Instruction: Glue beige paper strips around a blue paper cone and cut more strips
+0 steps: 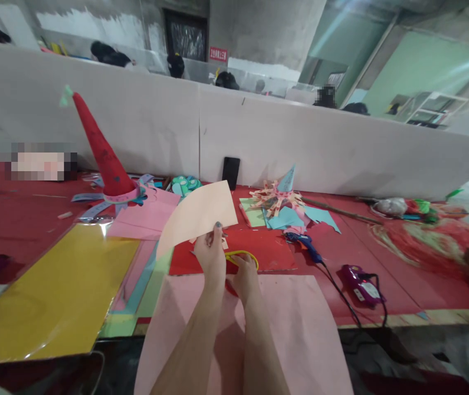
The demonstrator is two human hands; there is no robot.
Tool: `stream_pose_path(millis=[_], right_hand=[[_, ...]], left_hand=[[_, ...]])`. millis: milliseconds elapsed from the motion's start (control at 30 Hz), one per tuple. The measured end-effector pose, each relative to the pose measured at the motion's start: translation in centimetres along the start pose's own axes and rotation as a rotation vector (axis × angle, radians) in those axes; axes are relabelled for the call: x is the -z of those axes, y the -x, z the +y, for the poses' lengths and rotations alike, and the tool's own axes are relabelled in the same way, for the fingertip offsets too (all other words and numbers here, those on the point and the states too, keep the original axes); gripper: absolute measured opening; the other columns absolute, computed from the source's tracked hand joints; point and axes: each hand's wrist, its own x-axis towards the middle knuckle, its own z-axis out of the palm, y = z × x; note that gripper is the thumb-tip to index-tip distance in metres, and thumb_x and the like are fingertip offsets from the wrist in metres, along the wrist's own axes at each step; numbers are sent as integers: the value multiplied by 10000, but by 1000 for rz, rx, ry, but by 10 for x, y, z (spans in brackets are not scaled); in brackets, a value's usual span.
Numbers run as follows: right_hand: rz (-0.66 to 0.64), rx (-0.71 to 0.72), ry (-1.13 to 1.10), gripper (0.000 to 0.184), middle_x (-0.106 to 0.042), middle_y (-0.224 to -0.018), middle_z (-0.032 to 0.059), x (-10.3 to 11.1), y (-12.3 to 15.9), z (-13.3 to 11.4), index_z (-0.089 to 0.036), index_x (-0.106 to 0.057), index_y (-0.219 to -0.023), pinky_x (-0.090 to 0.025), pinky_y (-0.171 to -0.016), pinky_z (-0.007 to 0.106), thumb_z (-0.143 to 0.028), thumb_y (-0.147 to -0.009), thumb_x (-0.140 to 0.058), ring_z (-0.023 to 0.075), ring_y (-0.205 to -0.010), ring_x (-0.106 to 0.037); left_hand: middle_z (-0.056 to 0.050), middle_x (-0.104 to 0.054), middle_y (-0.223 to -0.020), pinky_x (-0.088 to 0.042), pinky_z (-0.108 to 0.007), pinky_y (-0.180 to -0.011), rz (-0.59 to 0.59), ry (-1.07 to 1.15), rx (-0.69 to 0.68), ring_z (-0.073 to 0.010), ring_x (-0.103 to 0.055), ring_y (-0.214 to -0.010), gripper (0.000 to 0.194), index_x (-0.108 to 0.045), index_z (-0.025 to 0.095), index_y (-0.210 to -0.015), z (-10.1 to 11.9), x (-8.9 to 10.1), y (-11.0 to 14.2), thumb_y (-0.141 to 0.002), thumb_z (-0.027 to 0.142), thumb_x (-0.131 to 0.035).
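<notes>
My left hand [211, 251] pinches the lower edge of a curved, cream-coloured sheet of paper [202, 211], thumb on top, holding it raised over the table. Close beside it, my right hand [245, 276] is closed around scissors with yellow handles [252, 255]. The blades are mostly hidden behind my left hand. Below both hands lie a red sheet [273, 252] and a large pink sheet [292, 318], which reaches toward me under my forearms.
A tall red cone hat [101, 148] stands at the left, behind a yellow sheet [65, 280]. A small blue cone [287, 181] with paper strips stands behind a blue glue gun [306, 247]. Its cord runs near a purple box [362, 285]. A phone [230, 173] leans on the white partition [144, 115].
</notes>
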Motion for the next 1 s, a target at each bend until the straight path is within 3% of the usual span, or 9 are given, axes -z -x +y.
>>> stream_pose_path(millis=[133, 233, 333, 433, 500, 600, 800, 1000], right_hand=[[8, 34, -80, 438, -598, -966, 103, -6, -4, 6, -164, -690, -949, -449, -817, 346, -61, -525, -653, 249, -906, -559], [-22, 26, -88, 434, -588, -976, 106, -6, -6, 6, -156, -688, -942, -449, -827, 353, -54, -524, -629, 250, -911, -555], [-71, 12, -100, 481, -568, -1009, 119, -3, -7, 5, -150, -669, -979, -448, -827, 364, -36, -516, -602, 252, -916, -551], [-110, -2, -128, 465, -556, -1006, 120, 2, -7, 2, -139, -660, -948, -439, -837, 359, -13, -510, -570, 251, -941, -538], [-124, -20, -155, 403, -562, -973, 113, 5, -7, 1, -132, -658, -886, -440, -835, 354, -19, -511, -559, 242, -923, -543], [-154, -37, -225, 355, -576, -968, 109, 12, -9, 0, -131, -652, -826, -442, -842, 347, -31, -496, -567, 229, -895, -562], [-211, -67, -466, 467, -650, -985, 50, 18, -11, 1, -174, -602, -902, -465, -831, 285, -10, -498, -433, 179, -931, -607], [5, -227, -631, 404, -656, -905, 86, 7, -15, 6, -158, -507, -805, -476, -791, 263, -35, -484, -296, 138, -877, -624]], left_hand=[[-43, -638, -611, -462, -240, -550, -61, -88, 115, -135, -579, -553, 300, -639, 112, -736, -6, 0, 5, -699, 407, -603], [-65, -660, -655, -465, -253, -555, -166, -195, 206, -156, -600, -576, 290, -639, 110, -743, -13, 12, 10, -691, 392, -602], [-84, -690, -740, -475, -269, -633, -363, -321, 142, -189, -637, -684, 225, -648, 122, -762, -28, 34, 8, -678, 325, -601], [-94, -698, -740, -457, -287, -657, -484, -631, 97, -213, -640, -707, 174, -653, 142, -691, -45, 58, 1, -680, 301, -583], [-113, -690, -684, -443, -297, -603, -506, -673, 120, -231, -633, -657, 215, -644, 136, -618, -54, 68, -3, -700, 316, -559], [-101, -700, -727, -440, -289, -615, -557, -664, 110, -224, -636, -680, 237, -666, 151, -665, -62, 73, -4, -725, 341, -538], [-113, -708, -808, -450, -308, -677, -584, -642, 78, -249, -645, -764, 235, -686, 169, -718, -69, 70, -5, -723, 363, -552], [-91, -713, -798, -467, -298, -701, -620, -605, 93, -229, -655, -774, 237, -697, 182, -740, -71, 71, -4, -750, 343, -523]])
